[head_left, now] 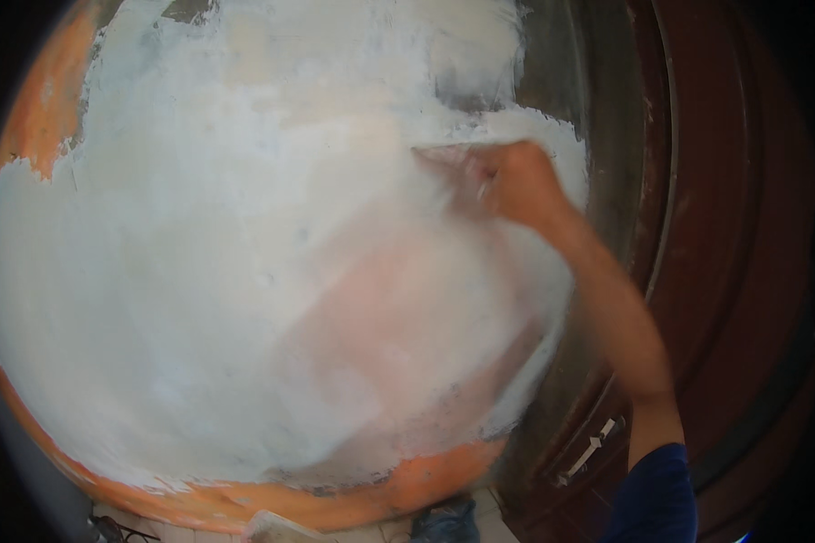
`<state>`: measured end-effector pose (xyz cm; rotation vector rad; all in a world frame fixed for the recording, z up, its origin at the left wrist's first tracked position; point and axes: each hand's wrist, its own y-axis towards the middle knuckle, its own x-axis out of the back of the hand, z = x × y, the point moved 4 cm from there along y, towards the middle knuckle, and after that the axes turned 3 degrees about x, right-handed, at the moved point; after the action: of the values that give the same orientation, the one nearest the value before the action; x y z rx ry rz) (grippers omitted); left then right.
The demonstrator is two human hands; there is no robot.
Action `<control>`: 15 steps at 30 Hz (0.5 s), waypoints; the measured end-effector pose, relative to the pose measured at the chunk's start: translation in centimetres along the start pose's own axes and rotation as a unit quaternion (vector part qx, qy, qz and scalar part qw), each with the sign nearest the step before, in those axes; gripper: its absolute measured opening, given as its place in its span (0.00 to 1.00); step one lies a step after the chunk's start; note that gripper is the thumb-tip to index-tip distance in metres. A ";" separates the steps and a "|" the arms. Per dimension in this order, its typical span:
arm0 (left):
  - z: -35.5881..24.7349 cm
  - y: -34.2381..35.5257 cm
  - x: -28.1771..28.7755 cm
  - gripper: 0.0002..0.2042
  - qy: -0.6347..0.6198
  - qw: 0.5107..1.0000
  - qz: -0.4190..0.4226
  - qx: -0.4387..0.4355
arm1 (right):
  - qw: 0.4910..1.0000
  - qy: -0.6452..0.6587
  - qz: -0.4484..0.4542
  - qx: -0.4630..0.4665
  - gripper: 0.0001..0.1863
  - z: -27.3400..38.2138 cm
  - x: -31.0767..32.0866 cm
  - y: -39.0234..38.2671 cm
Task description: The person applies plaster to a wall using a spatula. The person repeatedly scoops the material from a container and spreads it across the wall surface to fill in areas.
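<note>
My right hand (527,181) is raised against the wall, closed around a putty knife (462,170). Its blade is smeared with pale filler, points left and meets the wall's surface; motion blurs its outline. A broad coat of white putty (217,271) covers most of the wall (54,109), with bare grey patches near the top and orange paint along the left and lower edges. Shadows of the arm fall across the coat below the hand. My left hand is out of the picture.
To the right is a dark brown panelled door (724,181) with a metal handle (594,448). A grey unpainted strip (607,118) runs beside its frame. At the wall's foot lie a pale object (276,527), a crumpled blue item (445,523) and a dark object (109,528) on light tiles.
</note>
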<state>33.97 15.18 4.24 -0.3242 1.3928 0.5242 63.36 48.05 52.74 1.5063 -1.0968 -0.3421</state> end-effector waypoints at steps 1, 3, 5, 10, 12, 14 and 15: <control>-0.2 0.0 -0.1 0.25 0.059 0.998 -0.004 -0.012 | 0.997 0.033 -0.034 -0.054 0.21 -1.0 2.1 1.8; 0.1 0.6 -0.4 0.25 0.112 0.994 0.003 0.001 | 0.984 -0.047 -0.168 -0.029 0.19 -3.8 6.7 6.3; 0.5 0.9 -0.8 0.26 0.112 0.993 0.022 0.024 | 0.969 -0.131 -0.206 -0.043 0.19 -6.9 8.4 11.3; 0.1 0.5 0.5 0.26 0.104 0.990 -0.077 -0.063 | 0.990 -0.136 -0.026 0.007 0.13 -5.1 1.2 11.3; -0.1 0.7 1.4 0.24 0.057 0.990 -0.105 -0.079 | 0.993 -0.113 0.034 0.023 0.15 -3.1 -1.6 5.9; -0.3 0.4 1.2 0.22 0.003 0.989 -0.125 -0.082 | 0.988 -0.112 0.055 0.088 0.16 0.3 -2.5 0.1; 0.4 0.1 -0.4 0.21 -0.069 0.992 -0.104 -0.031 | 0.991 -0.039 0.107 0.067 0.15 1.4 -1.6 -1.4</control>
<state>34.24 15.43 4.70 -0.4683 1.1941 0.4103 62.07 48.28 50.54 1.4857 -1.3526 -0.1824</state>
